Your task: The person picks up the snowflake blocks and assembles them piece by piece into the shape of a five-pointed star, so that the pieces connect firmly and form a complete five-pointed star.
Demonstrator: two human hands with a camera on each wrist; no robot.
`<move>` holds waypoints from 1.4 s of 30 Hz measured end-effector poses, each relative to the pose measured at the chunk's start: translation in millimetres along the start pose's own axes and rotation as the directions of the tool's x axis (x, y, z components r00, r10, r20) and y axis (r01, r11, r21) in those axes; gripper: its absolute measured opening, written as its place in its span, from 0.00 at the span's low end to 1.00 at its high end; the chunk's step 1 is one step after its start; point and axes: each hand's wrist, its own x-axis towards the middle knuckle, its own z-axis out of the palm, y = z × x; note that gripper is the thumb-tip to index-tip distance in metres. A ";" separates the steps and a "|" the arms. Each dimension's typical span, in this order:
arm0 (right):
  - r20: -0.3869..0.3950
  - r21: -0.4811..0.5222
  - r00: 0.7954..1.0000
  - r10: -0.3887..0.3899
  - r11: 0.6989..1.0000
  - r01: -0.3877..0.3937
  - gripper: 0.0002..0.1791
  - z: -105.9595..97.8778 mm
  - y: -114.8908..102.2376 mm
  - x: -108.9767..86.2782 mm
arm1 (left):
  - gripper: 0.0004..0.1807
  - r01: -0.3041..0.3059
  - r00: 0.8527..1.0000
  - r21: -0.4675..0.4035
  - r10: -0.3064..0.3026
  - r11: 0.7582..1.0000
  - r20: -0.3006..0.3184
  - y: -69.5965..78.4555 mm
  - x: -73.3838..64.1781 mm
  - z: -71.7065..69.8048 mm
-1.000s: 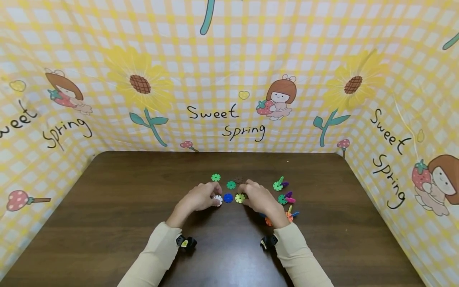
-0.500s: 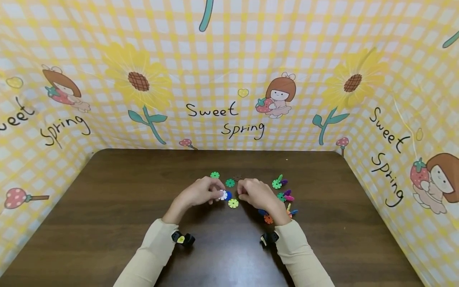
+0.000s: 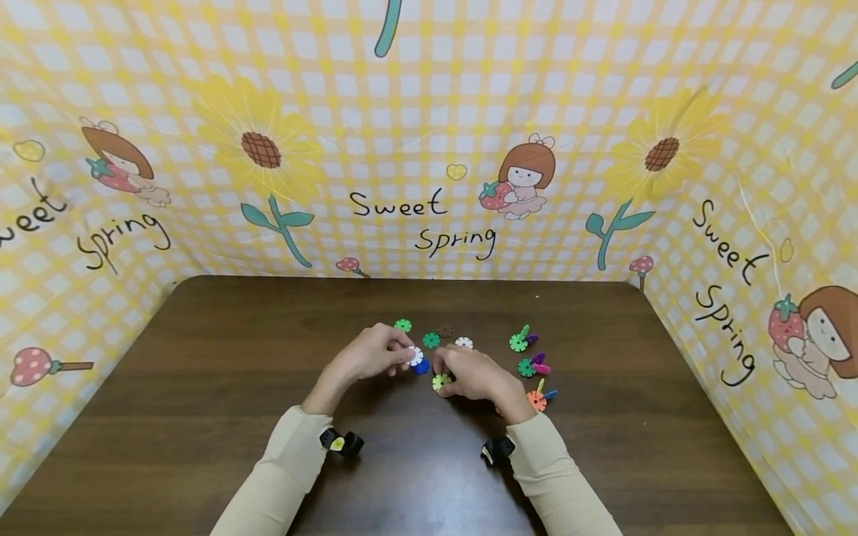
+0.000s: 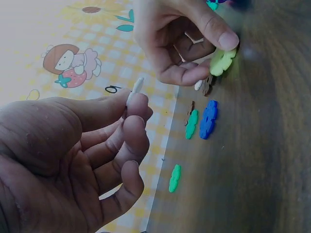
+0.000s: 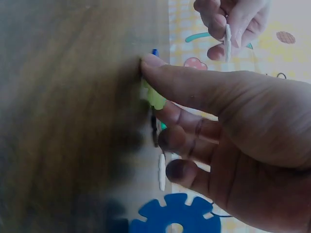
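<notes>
One white disc (image 3: pixel 416 356), pinched between thumb and finger of the left hand (image 3: pixel 372 353), right by the far edge of the blue disc (image 3: pixel 421 368)! And over to the right hand (image 3: pixel 476 372): gripping the yellow-green disc (image 3: pixel 439 383) with thumb and fingertip, just near and right of the blue one. Farther off on the brown table (image 3: pixel 201 417), from left to right: a bright green disc (image 3: pixel 403 325), a darker green disc (image 3: pixel 431 340), a brown disc (image 3: pixel 445 331), a second white disc (image 3: pixel 464 342). Away to the right, clusters of joined discs (image 3: pixel 527 368), strung from far to near.
</notes>
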 end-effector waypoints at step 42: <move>-0.427 0.047 0.871 -0.240 0.957 0.287 0.10 -21.0 -3.8 -3.1 | 0.08 -0.085 0.996 -0.283 0.083 0.955 -0.018 8.7 -4.4 1.9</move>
